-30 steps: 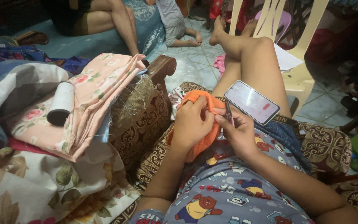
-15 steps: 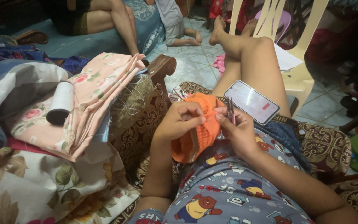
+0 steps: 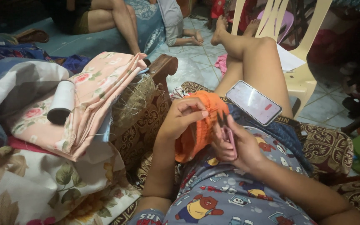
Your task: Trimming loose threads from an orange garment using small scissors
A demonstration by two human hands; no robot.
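Patterned sofa [image 3: 326,146], left hand [image 3: 184,118] gripping orange fabric [image 3: 201,125], right hand [image 3: 238,143] beside

Left hand [image 3: 184,118] fingers curled, pinching; right hand [image 3: 236,143] closed in grip, forearms converging over lap.

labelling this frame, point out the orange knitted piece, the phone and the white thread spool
orange knitted fabric piece [image 3: 207,109], head view, upper part between the hands
flat rectangular phone with lit screen [image 3: 253,102], head view, screen middle
white cylindrical thread spool [image 3: 63,99], head view, side wall
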